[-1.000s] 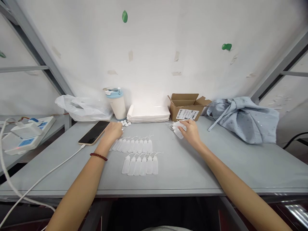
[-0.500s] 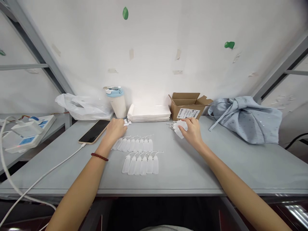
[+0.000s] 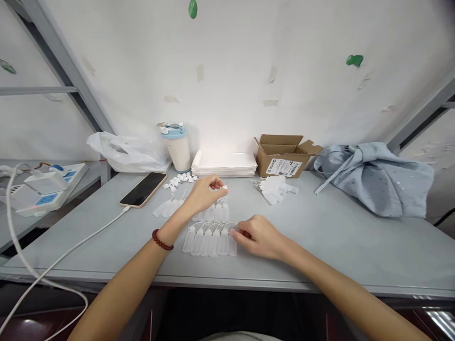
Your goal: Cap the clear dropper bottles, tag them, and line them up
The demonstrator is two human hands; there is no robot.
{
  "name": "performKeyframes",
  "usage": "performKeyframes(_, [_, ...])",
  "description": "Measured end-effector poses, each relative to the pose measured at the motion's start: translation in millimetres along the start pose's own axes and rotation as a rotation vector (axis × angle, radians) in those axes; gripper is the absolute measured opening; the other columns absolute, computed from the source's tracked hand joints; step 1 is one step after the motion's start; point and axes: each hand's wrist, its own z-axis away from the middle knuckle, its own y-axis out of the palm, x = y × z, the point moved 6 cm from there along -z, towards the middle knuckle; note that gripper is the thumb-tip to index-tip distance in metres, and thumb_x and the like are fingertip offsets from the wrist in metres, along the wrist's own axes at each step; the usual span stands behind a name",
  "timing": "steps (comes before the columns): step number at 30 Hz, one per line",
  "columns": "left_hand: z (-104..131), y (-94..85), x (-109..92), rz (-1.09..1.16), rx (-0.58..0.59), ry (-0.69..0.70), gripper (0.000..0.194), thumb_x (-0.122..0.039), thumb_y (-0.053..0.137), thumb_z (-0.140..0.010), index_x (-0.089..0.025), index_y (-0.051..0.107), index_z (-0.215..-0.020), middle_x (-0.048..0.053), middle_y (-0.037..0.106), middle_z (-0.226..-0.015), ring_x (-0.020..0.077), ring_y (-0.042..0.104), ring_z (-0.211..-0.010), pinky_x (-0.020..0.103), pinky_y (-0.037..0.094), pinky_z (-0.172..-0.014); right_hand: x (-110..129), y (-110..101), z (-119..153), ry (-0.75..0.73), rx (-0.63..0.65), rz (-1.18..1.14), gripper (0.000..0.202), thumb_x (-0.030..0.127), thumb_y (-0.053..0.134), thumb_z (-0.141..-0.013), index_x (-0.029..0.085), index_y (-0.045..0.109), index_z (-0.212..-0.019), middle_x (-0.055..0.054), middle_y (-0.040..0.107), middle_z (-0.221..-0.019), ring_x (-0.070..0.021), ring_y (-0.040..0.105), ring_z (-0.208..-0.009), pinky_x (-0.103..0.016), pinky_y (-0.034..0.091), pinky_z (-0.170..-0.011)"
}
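My left hand (image 3: 208, 192) pinches a small white cap (image 3: 225, 187) above the back row of translucent bottles (image 3: 221, 213), partly hiding that row. My right hand (image 3: 259, 234) has its fingers closed at the right end of the front row of translucent bottles (image 3: 209, 242); its thumb and fingertips touch the neck of the last one. Thin white loops stick out from the bottle necks. Several white caps (image 3: 174, 182) lie in a loose group behind my left wrist. A pile of similar bottles (image 3: 273, 189) lies behind my right hand.
At the back of the grey table (image 3: 320, 255) stand a cup (image 3: 178, 151), a stack of white sheets (image 3: 223, 165), an open cardboard box (image 3: 284, 158) and a blue cloth bag (image 3: 377, 180). A phone (image 3: 144, 189) with its cable and a plastic bag (image 3: 131, 151) are on the left.
My left hand has moved right from the caps with one in its fingers. My right hand has left the bottle pile and come nearer, to the front row's right end.
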Motion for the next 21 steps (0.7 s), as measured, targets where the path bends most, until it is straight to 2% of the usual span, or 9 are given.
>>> performKeyframes(5, [2.9,2.5,-2.7,0.011,-0.008,-0.017,0.016,-0.032,0.061,-0.069,-0.017,0.06,-0.074,0.003,0.064,-0.079,0.0169,0.058,-0.077,0.028,0.045,-0.07,-2.8,6.9,-0.5,0.033,0.082,-0.028,0.037,0.032,0.049,-0.081,0.017,0.041,-0.048,0.004,0.037,-0.045,-0.0072,0.028,-0.045,-0.025,0.021,-0.05])
performKeyframes(15, [1.8,1.4,1.6,0.016,-0.03,-0.058,0.018,-0.032,0.062,-0.068,-0.016,0.061,-0.077,0.003,0.066,-0.08,0.0177,0.059,-0.078,0.029,0.046,-0.071,-12.9,7.5,-1.1,0.151,0.151,-0.066,0.042,0.032,0.051,-0.075,0.017,0.029,-0.043,0.005,0.022,-0.047,-0.0072,0.02,-0.047,-0.026,0.016,-0.047])
performKeyframes(21, [2.7,0.8,0.0,0.009,-0.025,-0.066,0.017,-0.033,0.062,-0.068,-0.017,0.061,-0.074,0.004,0.066,-0.079,0.0187,0.06,-0.079,0.03,0.046,-0.072,-21.0,7.2,1.6,0.219,0.182,-0.084,0.04,0.033,0.051,-0.073,0.018,0.027,-0.045,0.005,0.019,-0.05,-0.0079,0.017,-0.048,-0.027,0.015,-0.046])
